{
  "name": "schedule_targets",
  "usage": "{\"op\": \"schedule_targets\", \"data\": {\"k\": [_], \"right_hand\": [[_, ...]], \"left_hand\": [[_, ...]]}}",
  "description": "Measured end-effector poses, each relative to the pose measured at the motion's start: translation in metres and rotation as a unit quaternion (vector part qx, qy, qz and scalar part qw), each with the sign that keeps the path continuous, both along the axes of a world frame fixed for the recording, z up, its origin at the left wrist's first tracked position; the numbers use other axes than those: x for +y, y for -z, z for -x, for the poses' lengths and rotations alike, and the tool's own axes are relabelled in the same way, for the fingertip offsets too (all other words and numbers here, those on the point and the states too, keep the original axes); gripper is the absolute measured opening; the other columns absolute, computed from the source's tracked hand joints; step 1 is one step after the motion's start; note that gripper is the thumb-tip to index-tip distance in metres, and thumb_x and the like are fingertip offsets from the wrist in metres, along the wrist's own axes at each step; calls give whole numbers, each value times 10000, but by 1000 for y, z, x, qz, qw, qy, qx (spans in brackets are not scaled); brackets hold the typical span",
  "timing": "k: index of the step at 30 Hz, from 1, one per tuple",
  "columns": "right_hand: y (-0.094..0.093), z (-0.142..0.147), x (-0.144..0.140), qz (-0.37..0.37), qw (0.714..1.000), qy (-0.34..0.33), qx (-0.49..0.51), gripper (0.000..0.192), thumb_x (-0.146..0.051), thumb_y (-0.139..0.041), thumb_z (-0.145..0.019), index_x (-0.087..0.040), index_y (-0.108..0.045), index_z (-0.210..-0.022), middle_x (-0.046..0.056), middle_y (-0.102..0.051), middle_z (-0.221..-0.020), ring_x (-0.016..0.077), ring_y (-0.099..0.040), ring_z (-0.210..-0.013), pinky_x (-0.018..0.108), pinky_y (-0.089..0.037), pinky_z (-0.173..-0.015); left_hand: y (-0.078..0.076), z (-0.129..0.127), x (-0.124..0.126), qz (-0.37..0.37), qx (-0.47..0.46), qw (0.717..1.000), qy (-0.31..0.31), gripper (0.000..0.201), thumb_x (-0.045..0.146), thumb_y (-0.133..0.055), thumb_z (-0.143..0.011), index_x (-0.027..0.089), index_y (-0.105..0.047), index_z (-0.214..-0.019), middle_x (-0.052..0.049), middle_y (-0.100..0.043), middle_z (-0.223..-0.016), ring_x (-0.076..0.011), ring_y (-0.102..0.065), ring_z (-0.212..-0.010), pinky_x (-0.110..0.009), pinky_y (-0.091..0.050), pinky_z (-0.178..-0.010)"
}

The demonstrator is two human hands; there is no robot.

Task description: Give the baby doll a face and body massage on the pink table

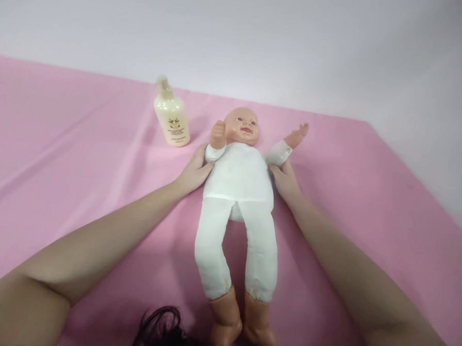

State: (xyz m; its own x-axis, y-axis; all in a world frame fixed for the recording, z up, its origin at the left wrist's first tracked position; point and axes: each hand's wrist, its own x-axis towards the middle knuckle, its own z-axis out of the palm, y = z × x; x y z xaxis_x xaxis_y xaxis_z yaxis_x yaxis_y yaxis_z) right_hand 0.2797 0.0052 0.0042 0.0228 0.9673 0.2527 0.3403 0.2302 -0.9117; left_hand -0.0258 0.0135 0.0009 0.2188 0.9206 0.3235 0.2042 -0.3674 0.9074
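A baby doll (238,173) with a white body lies on its back, its head toward the far edge and its bare feet toward me. My left hand (197,168) grips the doll's side under one arm, thumb in front and the other fingers partly hidden behind. On the opposite side, my right hand (286,181) clasps the doll below its raised arm, with the fingertips out of sight behind it. Both of the doll's arms stick up beside its head.
A cream pump bottle (172,118) with a cow picture stands at the far left of the doll. Pink cloth (101,135) covers the table, with a white wall (238,39) behind. Dark hair (164,335) shows at the bottom edge.
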Motion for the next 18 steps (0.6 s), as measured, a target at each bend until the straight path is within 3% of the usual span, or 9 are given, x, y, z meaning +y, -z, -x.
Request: {"op": "schedule_targets", "data": {"k": [4,18], "right_hand": [[-4,3,-3,11,999,13,29,454,-319,-567,-906,-307,-561,-1360,40,-706,-1340,263,-628,-1315,523,-484,-1176],[-6,4,-5,10,999,13,37,420,-298,-573,-906,-264,-564,-1324,63,-701,-1343,268,-638,-1233,467,-483,-1143]], "left_hand": [[1,0,0,-4,-3,1000,-1,580,284,-627,-948,248,-425,-1490,-112,-514,-1543,-322,-479,-1450,-589,-321,-1271],[4,2,2,-13,2,1000,-1,578,312,-638,-951,247,-435,-1488,-114,-539,-1520,-315,-508,-1422,-572,-341,-1263]]}}
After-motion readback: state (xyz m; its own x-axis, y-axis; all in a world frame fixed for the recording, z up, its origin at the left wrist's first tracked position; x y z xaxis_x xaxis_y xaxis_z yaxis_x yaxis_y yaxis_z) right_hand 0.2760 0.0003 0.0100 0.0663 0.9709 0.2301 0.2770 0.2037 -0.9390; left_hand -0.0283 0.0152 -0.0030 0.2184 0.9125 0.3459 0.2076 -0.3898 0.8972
